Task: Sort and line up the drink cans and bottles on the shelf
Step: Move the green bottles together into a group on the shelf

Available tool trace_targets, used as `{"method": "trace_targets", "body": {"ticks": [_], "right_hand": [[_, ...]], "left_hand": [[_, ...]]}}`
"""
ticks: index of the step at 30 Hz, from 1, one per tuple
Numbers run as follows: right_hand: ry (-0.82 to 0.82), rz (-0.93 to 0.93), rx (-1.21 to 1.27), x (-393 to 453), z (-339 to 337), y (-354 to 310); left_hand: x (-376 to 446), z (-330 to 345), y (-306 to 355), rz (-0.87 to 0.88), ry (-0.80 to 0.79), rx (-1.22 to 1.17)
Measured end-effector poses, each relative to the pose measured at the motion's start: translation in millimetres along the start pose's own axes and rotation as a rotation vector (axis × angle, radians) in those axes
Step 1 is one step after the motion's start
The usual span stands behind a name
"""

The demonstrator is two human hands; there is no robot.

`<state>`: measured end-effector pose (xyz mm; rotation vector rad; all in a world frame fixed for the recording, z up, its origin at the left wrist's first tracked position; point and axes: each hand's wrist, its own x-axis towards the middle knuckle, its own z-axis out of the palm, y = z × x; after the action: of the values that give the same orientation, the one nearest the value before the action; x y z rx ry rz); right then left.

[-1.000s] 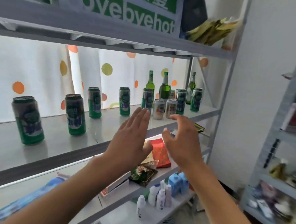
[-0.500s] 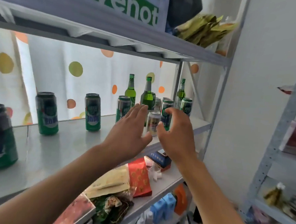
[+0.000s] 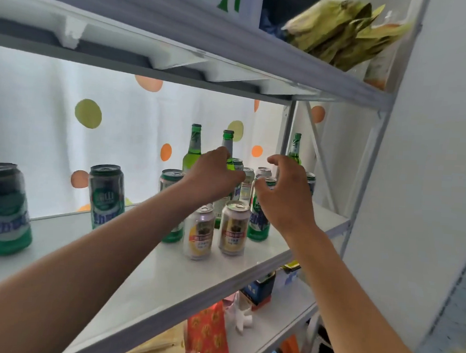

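two pale cans [image 3: 215, 229] before green bottles [image 3: 192, 152], loosely curled fingers [image 3: 275, 161] of both hands empty

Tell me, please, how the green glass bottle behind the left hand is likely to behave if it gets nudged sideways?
The green glass bottle stands tall and narrow, so it probably tips more readily than the squat cans. It looks like glass, so a fall could break it. Cans crowd its base near the left hand, so it may knock neighbours over.

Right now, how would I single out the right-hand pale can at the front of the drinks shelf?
On the white middle shelf, find the cluster beneath both hands. Two short pale cans stand at its front; take the right-hand pale can, beside a taller green can, wearing a red band.
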<state>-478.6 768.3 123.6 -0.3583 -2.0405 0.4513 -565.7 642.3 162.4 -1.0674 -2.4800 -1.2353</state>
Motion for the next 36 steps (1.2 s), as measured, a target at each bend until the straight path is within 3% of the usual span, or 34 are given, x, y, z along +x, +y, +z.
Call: {"method": "trace_targets", "body": {"ticks": [6, 15, 29, 33, 36], "right_hand": [[-0.03, -0.016, -0.038, 41.5, 7.6, 29.4], [-0.151, 0.102, -0.044, 139.7, 9.0, 112.3], [-0.309, 0.513, 0.109, 265.2, 86.5, 264.7], [-0.453, 0.589, 0.092, 271.4, 109.5, 287.3], [-0.46, 0.567, 0.056, 273.3, 122.1, 295.6]], "left_hand": [[41.7, 23.9, 3.1, -0.316, 0.008, -0.227], [105.0, 59.9, -17.5, -0.486, -0.079, -0.086], [148.9, 91.6, -50.7, -0.469, 0.188, 0.342], [148.3, 86.5, -46.9, -0.459, 0.189, 0.236], [148.4, 78.6, -39.5, -0.518, 0.138, 0.03]]}}
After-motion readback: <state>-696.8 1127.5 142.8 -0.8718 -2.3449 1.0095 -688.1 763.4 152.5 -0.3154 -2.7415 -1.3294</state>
